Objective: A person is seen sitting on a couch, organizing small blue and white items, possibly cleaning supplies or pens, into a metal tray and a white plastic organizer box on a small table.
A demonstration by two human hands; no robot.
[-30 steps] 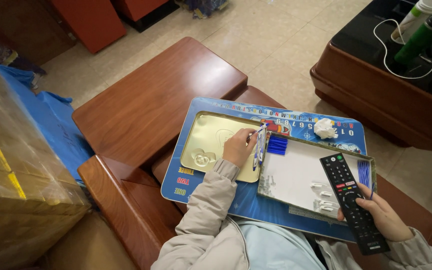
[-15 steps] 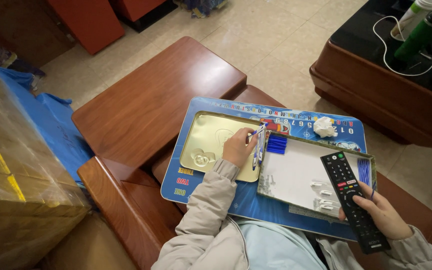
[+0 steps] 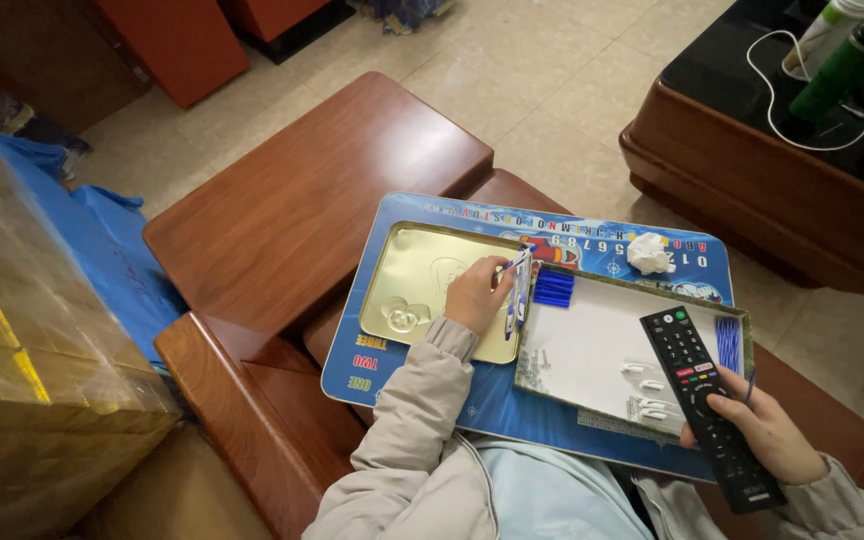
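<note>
My left hand [image 3: 474, 293] holds a small blue and white stick-like item [image 3: 513, 268] over the edge of a gold tin lid [image 3: 417, 285]. That lid lies on a blue printed board [image 3: 592, 245] across my lap. Beside it sits an open tin box [image 3: 602, 350] with a white bottom, a bundle of blue sticks [image 3: 553, 287] and a few small white pieces [image 3: 647, 385]. My right hand [image 3: 767, 430] grips a black remote control [image 3: 707, 400] over the box's right side, along with a thin blue stick.
A crumpled white tissue [image 3: 649, 252] lies on the board's far edge. Wooden armrests [image 3: 312, 195] stand to the left. A dark wooden table [image 3: 782, 170] at the upper right carries green bottles [image 3: 837, 60] and a white cable. A blue cloth [image 3: 102, 250] lies at the left.
My right hand with the remote has shifted slightly. My left hand stays at the lid's edge with the blue and white item.
</note>
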